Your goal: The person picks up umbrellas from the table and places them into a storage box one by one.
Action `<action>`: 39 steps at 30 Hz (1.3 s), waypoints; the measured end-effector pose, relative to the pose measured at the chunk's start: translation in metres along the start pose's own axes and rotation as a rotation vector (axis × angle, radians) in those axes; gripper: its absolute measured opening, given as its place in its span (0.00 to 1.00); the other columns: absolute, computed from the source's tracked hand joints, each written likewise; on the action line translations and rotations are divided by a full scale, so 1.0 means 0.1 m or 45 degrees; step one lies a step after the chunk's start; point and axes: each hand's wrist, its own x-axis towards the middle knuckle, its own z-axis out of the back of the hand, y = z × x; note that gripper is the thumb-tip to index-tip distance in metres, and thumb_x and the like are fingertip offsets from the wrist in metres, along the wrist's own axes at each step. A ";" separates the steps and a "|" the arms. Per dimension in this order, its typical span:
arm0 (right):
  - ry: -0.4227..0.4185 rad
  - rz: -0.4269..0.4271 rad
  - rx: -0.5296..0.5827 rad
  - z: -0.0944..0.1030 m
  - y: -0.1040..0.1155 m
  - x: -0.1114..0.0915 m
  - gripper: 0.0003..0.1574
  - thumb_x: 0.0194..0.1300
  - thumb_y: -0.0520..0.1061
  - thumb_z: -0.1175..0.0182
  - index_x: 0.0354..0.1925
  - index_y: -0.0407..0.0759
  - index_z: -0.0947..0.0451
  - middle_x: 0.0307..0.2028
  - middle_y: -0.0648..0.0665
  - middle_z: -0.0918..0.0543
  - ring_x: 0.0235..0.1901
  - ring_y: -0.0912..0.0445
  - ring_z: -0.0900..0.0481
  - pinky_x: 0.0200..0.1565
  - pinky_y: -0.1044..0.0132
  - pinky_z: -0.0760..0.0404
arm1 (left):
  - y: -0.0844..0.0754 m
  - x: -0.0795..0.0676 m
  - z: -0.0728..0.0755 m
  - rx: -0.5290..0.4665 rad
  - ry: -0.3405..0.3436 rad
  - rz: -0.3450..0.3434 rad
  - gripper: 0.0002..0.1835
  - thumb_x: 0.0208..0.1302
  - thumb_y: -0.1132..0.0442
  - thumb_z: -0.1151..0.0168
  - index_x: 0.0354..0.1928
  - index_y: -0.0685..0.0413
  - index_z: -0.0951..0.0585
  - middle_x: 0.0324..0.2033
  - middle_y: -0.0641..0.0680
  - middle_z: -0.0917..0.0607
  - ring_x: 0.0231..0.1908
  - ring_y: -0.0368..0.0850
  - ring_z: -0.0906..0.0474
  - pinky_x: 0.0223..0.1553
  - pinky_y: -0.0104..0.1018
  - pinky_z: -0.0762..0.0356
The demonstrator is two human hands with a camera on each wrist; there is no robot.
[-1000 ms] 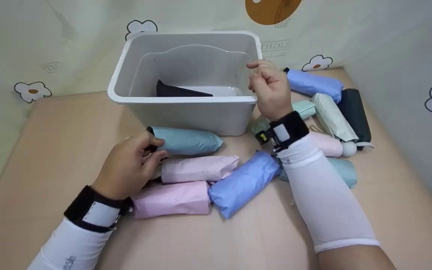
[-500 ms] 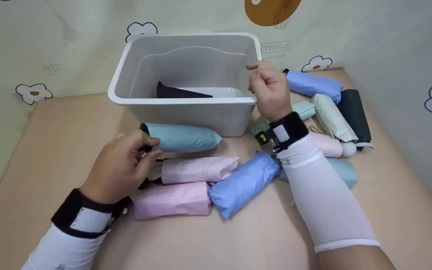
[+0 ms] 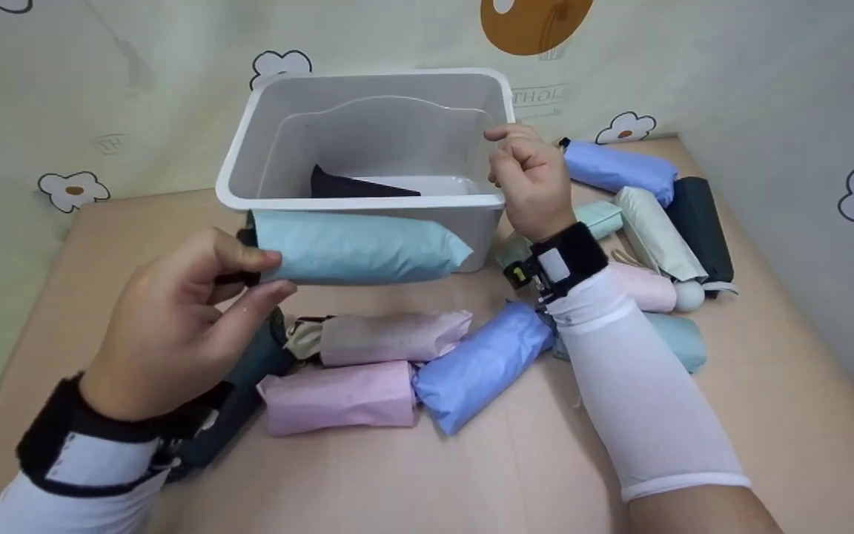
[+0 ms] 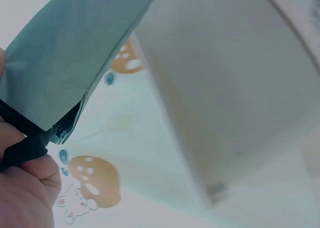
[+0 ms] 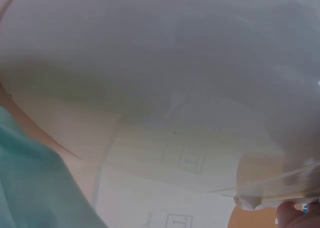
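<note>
My left hand (image 3: pixel 175 326) pinches the dark handle end of a light teal folded umbrella (image 3: pixel 360 248). That umbrella is held level above the table, in front of a white plastic bin (image 3: pixel 390 137). Its sleeve (image 4: pixel 80 43) and a black strap (image 4: pixel 25 150) at the fingers show up close in the left wrist view. With curled fingers my right hand (image 3: pixel 534 174) grips the bin's right rim; in the right wrist view only fingertips (image 5: pixel 295 215) show at that rim. Inside the bin lies a black thing (image 3: pixel 360 185), partly hidden by the front wall.
Pink umbrellas (image 3: pixel 342 398), a blue one (image 3: pixel 486 367) and a dark one (image 3: pixel 234 400) lie before the bin. To its right are several more, among them a blue one (image 3: pixel 620 167), a black one (image 3: pixel 701 230) and a pale green one (image 3: pixel 660 230). A patterned wall sheet stands behind.
My left hand has lifted the teal umbrella off the table and brought it up and toward me, uncovering the dark umbrella below. My right hand stays on the bin's rim.
</note>
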 end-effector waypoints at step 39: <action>0.009 -0.046 -0.017 0.01 0.02 0.00 0.21 0.66 0.29 0.50 0.15 0.25 0.33 0.19 0.55 0.27 0.52 0.54 0.17 0.66 0.56 0.26 | 0.58 1.21 -0.50 0.532 0.681 0.592 0.19 0.83 0.54 0.56 0.55 0.55 0.18 0.54 0.58 0.15 0.54 0.58 0.19 0.62 0.58 0.40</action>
